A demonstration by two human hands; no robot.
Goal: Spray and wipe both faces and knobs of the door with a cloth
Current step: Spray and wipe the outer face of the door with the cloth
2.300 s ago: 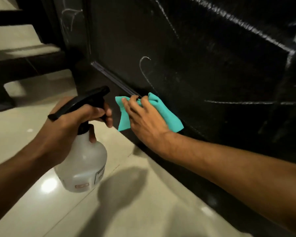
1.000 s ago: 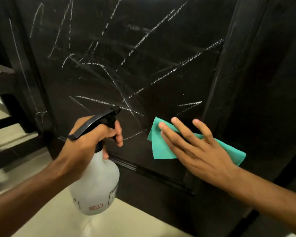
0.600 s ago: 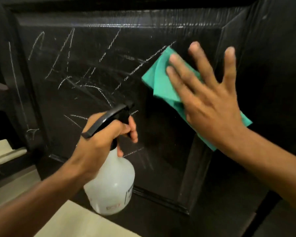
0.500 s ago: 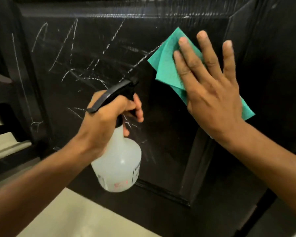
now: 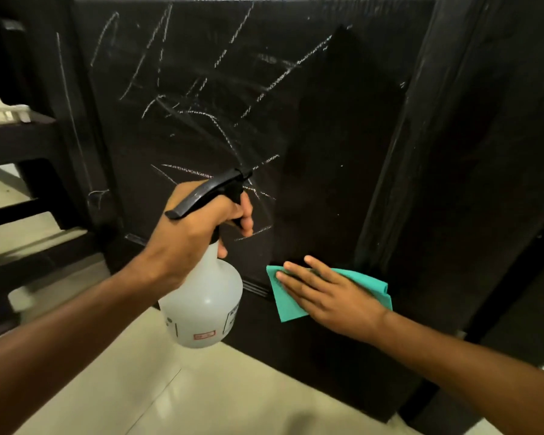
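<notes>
The right hand [image 5: 333, 296] presses flat, fingers [image 5: 299, 277] spread, on the cloth [image 5: 288, 304] at the door's [image 5: 327, 136] five o'clock (to rub chalk), while the left hand [image 5: 195, 233] grips the spray bottle [image 5: 204, 309], ready.

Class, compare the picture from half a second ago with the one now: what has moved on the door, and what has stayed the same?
The right hand has swept the green cloth down the door, from the panel's top to its bottom edge, leaving a dark strip free of chalk. The left hand still grips the spray bottle, nozzle toward the door. Chalk marks remain on the panel's left part.
</notes>
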